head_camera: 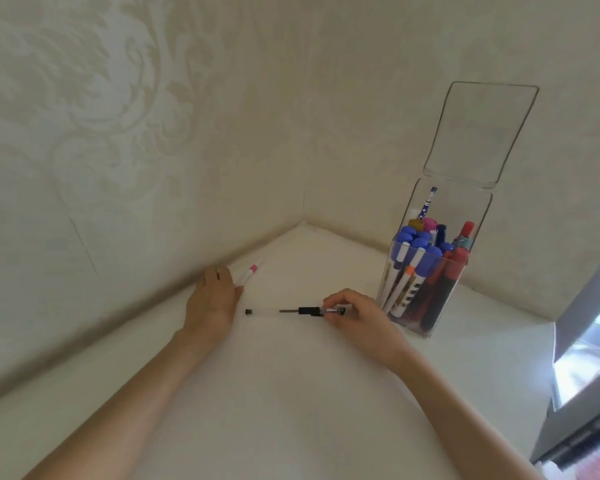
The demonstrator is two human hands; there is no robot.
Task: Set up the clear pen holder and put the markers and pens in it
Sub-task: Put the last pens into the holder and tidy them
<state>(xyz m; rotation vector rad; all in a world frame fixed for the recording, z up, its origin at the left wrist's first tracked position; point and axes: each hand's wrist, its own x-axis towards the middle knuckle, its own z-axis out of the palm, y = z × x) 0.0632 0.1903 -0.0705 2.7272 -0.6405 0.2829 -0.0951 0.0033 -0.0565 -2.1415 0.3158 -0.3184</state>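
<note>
Two bare arms reached in from the bottom over the white worktop (291, 393). The right hand (357, 317) lay on the worktop with its fingers curled. It pinched one end of a clear pen with black parts (291, 311). The pen lay flat and pointed to the left, toward the other hand.

The left hand (215, 296) was a bit farther back, palm down, right by the wall. Its fingers touched the near end of a white marker with a pink cap (248, 274). I could not tell if the fingers pinched the marker or just lay on it. The marker lay flat along the edge where the worktop met the wall.

The clear pen holder (465, 209) stood upright just to the right of the right hand, close to the corner. It was full of markers and pens (416, 271) with blue, red and orange caps. One spotted blue pen (426, 204) stuck up higher than the rest. The holder's clear lid (482, 133) stood open, up against the patterned wall (118, 116).
</note>
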